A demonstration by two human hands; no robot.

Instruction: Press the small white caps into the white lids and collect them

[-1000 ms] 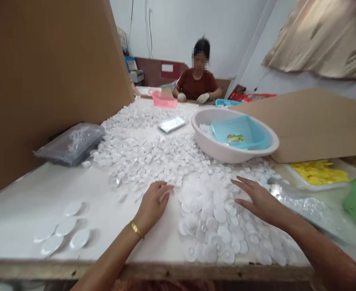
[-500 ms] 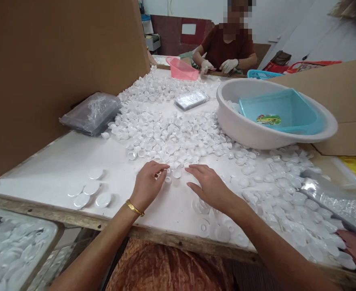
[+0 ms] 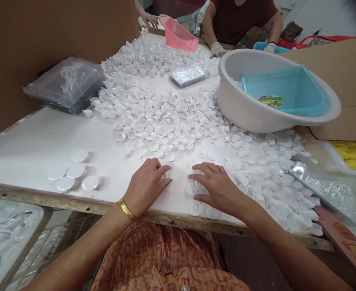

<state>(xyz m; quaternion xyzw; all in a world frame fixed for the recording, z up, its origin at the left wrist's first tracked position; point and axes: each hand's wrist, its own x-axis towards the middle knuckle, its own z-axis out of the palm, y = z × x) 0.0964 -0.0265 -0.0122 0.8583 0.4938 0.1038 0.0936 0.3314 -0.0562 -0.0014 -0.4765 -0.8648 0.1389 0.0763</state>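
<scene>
My left hand [image 3: 149,184] is over the bare front of the table, fingers curled towards the thumb around a small white plastic cup [image 3: 165,174], mostly hidden by the fingers. To its right, my right hand [image 3: 218,185] is held low with its fingers apart, above a cluster of translucent white lids [image 3: 192,187]. Its fingertips are at the cluster's edge; whether they touch a lid I cannot tell. Beyond both hands spreads a heap of small white cups [image 3: 168,121]. Several round white pieces [image 3: 76,171] lie apart at the left.
A large white basin [image 3: 250,115] holding a blue scoop [image 3: 287,89] stands at the right. Flat lids [image 3: 287,194] cover the right front. Wrapped clear packs [image 3: 68,83], a pink scoop [image 3: 180,35] and a co-worker's gloved hand [image 3: 217,50] are farther back. A crate [image 3: 41,218] stands lower left.
The view has tipped downward. My hands have moved nearer the table's front edge, and the small cups between them are no longer on the table there. The co-worker's hands have moved apart.
</scene>
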